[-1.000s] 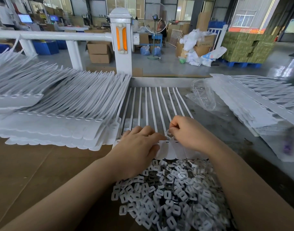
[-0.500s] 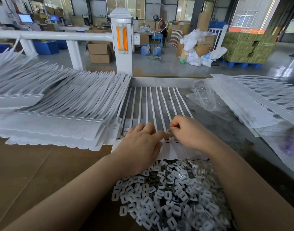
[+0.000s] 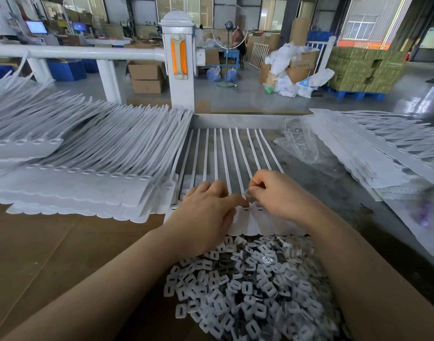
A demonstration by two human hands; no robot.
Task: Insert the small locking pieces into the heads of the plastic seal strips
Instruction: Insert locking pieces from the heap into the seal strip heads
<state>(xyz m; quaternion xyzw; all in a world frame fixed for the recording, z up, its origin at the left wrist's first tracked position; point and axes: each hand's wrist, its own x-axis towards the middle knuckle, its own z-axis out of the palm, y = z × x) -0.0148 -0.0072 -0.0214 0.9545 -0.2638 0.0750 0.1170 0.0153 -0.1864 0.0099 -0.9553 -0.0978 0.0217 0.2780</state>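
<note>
In the head view, a joined row of white seal strips (image 3: pixel 235 156) lies flat on the grey table (image 3: pixel 346 198), with the thin tails pointing away from the person and the wide flat heads (image 3: pixel 254 221) turned toward the person. The left hand (image 3: pixel 206 215) lies palm down on the left part of these heads; its fingers are straight and relaxed, they press on the plastic and do not curl around anything. The right hand (image 3: pixel 280 193) is just beside it, at the place where the tails meet the heads. Its fingers are bent, and thumb and forefinger pinch a small white locking piece (image 3: pixel 247 193) right above one head. The fingertips of both hands almost touch each other there. Whether the piece is already inside the head, I cannot tell. Close to the person, between the two forearms, there is a big loose heap of locking pieces (image 3: pixel 248 291), small white squares with a slot, some darker ones among them; the heap reaches up to the edge of the heads. To the left, a large stack of strip rows (image 3: pixel 92 168) lies partly on brown cardboard (image 3: pixel 51 254). To the right, another stack of strips (image 3: pixel 383 153) lies beside a crumpled clear plastic bag (image 3: pixel 304 143). Behind the table stands a white post with an orange reflector (image 3: pixel 178 57).
</note>
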